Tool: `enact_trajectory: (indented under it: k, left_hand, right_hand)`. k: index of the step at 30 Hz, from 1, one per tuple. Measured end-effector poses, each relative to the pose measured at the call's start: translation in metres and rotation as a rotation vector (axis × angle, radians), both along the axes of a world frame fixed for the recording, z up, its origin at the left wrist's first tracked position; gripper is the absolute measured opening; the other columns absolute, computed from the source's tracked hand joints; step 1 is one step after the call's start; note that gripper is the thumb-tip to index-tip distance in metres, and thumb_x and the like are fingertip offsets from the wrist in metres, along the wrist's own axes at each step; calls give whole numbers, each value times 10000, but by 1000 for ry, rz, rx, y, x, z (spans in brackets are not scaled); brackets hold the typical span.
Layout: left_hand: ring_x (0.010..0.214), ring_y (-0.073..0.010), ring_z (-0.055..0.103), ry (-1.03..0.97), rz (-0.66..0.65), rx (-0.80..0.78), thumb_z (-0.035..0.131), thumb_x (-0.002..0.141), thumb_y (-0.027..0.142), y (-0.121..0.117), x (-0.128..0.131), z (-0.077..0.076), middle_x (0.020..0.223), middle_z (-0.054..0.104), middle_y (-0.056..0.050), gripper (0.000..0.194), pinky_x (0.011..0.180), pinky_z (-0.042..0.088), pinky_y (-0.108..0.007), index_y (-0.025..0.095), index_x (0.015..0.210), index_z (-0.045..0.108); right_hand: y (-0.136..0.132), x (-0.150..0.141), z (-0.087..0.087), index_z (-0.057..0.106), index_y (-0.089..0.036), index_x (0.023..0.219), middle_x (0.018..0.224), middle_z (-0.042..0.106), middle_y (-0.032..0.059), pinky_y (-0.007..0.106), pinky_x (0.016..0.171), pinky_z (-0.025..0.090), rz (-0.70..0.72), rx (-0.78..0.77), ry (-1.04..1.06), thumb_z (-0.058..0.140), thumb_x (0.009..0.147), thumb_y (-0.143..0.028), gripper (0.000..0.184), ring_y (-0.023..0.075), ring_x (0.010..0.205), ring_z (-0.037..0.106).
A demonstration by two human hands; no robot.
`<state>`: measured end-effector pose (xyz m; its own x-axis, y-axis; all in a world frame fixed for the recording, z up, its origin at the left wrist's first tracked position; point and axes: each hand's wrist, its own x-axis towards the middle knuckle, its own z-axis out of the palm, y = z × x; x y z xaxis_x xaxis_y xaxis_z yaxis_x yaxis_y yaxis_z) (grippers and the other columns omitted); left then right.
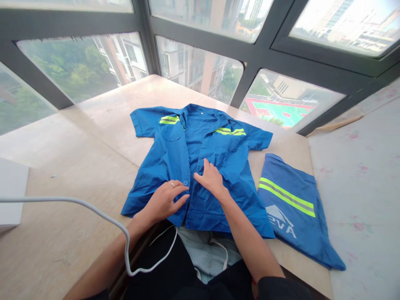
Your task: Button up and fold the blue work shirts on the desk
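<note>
A blue short-sleeved work shirt (168, 154) with yellow-green and grey reflective stripes lies spread out, its collar pointing away from me and its front parted. My left hand (165, 200), with a ring on one finger, is over the shirt's left front edge, thumb and fingers apart beside a button (185, 183). Over the right front panel is my right hand (211, 178), thumb and fingers spread. Neither hand appears to grip the cloth; whether the fingertips touch it I cannot tell.
A folded blue garment (290, 200) with a reflective stripe and white print lies to the right by the papered wall (356, 187). A white box (12, 187) stands at far left. A white cable (78, 201) crosses in front of my left arm. Windows border the wide ledge (78, 166).
</note>
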<state>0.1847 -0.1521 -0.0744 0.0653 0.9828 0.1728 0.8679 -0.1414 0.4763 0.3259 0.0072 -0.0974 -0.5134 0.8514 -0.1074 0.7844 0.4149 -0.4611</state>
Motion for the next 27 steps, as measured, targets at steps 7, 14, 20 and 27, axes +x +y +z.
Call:
enact_trajectory:
  k: [7,14,20,27]
  left_hand:
    - [961,-233,643,63,262,-240,574,929,379,40,4,-16,1145,643,-127,468,820,502,-336,128,1323,552]
    - [914,-275,664,172,256,-430,558,927,419,58,0,-3,976,688,-106,318,724,467,-331,184,1123,641]
    - [775,-253,678,125,254,-484,512,929,443,80,-11,-5,798,688,-77,268,662,424,-297,197,931,619]
    - [450,-155,599,-123,231,-561,442,917,563,93,-21,-11,533,601,7,421,552,381,-256,187,779,572]
  right_hand:
    - [20,28,-27,441,-123,1438,842,638,-7,280,751,497,34,-361,453,680,800,-406,738,125,696,588]
    - [11,25,-27,522,-105,1377,796,625,-12,291,765,474,26,-296,471,694,795,-343,652,130,700,562]
    - [8,25,-28,532,-116,1376,790,611,-16,286,740,464,2,-293,458,721,776,-350,672,131,689,546]
    - [-4,22,-14,476,-122,1427,827,655,7,270,765,458,38,-215,314,600,787,-183,655,148,756,572]
